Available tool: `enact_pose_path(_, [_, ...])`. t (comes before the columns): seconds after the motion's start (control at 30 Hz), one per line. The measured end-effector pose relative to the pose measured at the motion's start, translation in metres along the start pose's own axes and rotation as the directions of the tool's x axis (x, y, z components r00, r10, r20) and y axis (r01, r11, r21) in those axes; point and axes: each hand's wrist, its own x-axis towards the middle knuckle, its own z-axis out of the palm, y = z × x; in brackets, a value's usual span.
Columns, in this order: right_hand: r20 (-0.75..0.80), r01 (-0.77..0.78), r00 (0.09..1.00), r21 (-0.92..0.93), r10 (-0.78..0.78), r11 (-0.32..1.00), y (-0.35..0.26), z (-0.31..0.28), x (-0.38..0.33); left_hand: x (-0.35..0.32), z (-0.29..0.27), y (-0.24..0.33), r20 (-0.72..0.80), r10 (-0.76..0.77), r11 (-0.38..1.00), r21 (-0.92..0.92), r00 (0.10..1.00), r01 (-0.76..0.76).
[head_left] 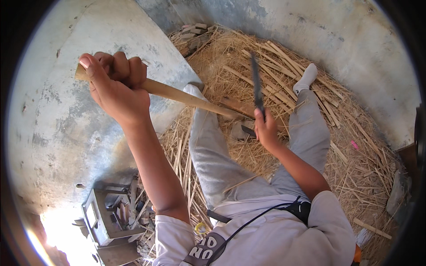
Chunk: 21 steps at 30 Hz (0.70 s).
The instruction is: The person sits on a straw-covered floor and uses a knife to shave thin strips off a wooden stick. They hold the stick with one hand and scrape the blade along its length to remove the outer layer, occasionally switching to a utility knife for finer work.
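Observation:
My left hand [117, 86], raised at the left, is closed round the upper end of a pale, bamboo-like pole [177, 94]. The pole slants down to the right, and its far end is near the floor between my legs. In my right hand [266, 131] is a long knife with a dark blade [256, 80] pointing up and away from me. The blade stands apart from the pole, to the right of its lower end. A short dark piece [248, 131] shows beside my right fingers; I cannot tell what it belongs to. Below the pole's tip sits a greyish block [238, 129].
Long split strips [277, 73] lie heaped near my right foot, on a floor strewn with shavings [262, 162]. A wooden frame box [104, 217] with scraps stands at lower left. Worn walls [341, 57] close in on both sides. Brick-like pieces [195, 30] are piled in the far corner.

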Motion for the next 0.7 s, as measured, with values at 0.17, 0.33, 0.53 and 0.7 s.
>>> enact_pose_path(0.17, [-0.045,0.138,0.99,0.211,-0.131,0.968,0.025,0.014,-0.021,0.005,0.027,-0.008,0.105,-0.012,0.999,-0.039,0.994,0.016])
enact_pose_path(0.33, [0.216,-0.2,0.934,-0.346,0.285,0.916,-0.011,0.001,-0.008,0.005,0.016,-0.053,0.167,-0.12,0.99,-0.053,0.979,0.13])
enact_pose_path(0.53, [-0.115,0.154,0.983,0.053,-0.147,0.987,-0.075,0.005,-0.001,0.014,0.029,-0.062,0.126,-0.121,0.992,-0.032,0.985,0.126])
enact_pose_path(0.7, [0.188,-0.091,0.969,-0.337,0.162,0.937,0.019,0.005,-0.015,0.015,0.033,-0.065,0.172,-0.11,0.993,-0.016,0.979,0.114])
